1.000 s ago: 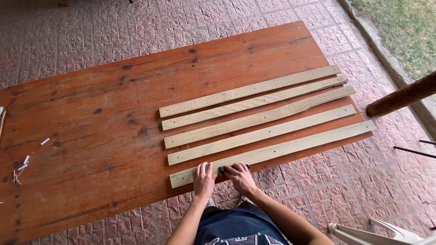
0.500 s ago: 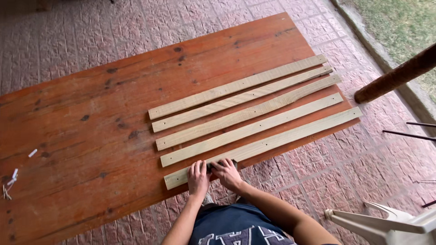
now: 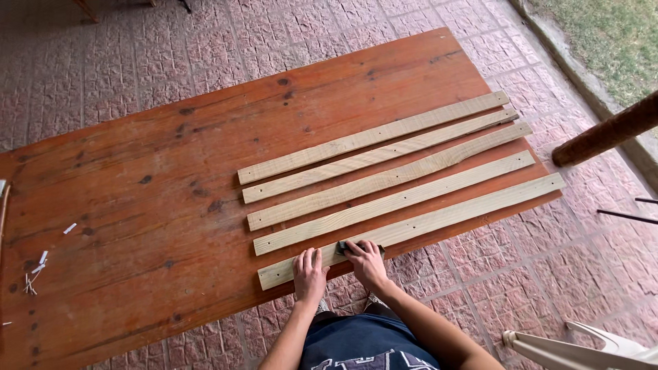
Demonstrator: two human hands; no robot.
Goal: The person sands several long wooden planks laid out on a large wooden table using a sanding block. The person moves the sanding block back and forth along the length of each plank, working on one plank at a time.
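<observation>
Reddish wood table [image 3: 137,205] on red patterned paving [image 3: 288,41]. Grass strip [image 3: 610,41] top right behind concrete kerb [image 3: 582,82]. White plastic chair [image 3: 582,346] bottom right. Flat daylight.

Your right hand [image 3: 363,262] covers most of a small dark block [image 3: 340,247]; you can't tell what it is. The white chair [image 3: 582,346] is cut off at the corner.

**Person, head view: body and clothing**

Left hand [image 3: 310,272] and right hand [image 3: 363,260]: bare, no rings or gloves seen. Forearms uncovered; no sleeves shown. Below the hands, a dark navy garment with pale printed lettering is worn.
</observation>
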